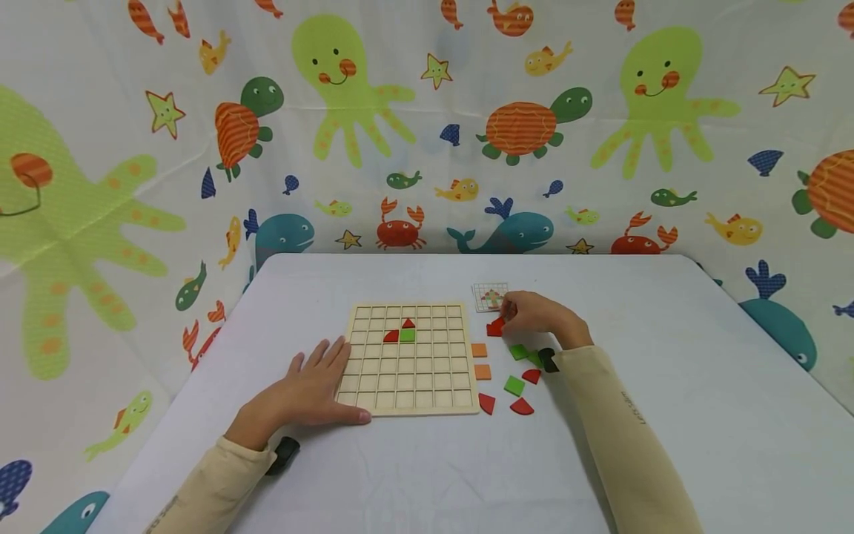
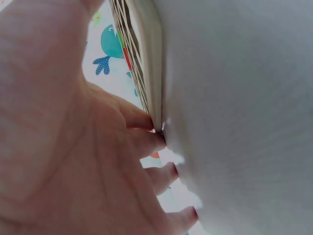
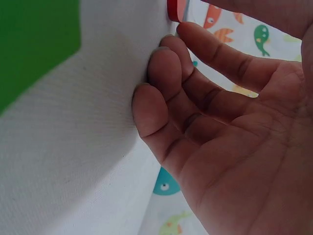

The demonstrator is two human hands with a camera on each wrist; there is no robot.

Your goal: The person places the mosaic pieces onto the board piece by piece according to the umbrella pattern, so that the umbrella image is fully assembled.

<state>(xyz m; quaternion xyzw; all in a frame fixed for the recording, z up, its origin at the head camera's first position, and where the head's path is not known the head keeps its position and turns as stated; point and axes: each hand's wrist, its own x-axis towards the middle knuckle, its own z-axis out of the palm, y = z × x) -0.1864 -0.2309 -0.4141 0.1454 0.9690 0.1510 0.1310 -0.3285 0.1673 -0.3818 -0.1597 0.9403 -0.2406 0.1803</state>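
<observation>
A wooden grid board (image 1: pixel 407 386) lies on the white table, with two red tiles (image 1: pixel 391 337) and a green square tile (image 1: pixel 407 336) in its cells. Along the board's left edge my left hand (image 1: pixel 303 393) rests with fingers spread, the thumb at the near left corner. In the left wrist view those fingertips touch the tabletop beside the board's rim (image 2: pixel 154 63). Beyond the board's right side, my right hand (image 1: pixel 537 313) has its fingers curled at a red tile (image 1: pixel 494 327). The right wrist view shows the index fingertip against a red tile (image 3: pixel 176 10); the thumb tip is out of frame.
A small pattern card (image 1: pixel 489 295) lies just past the right hand. Right of the board are two orange squares (image 1: pixel 480 350), several green tiles (image 1: pixel 514 386) and several red quarter-round tiles (image 1: pixel 522 406). A sea-animal curtain (image 1: pixel 427 148) hangs behind the table.
</observation>
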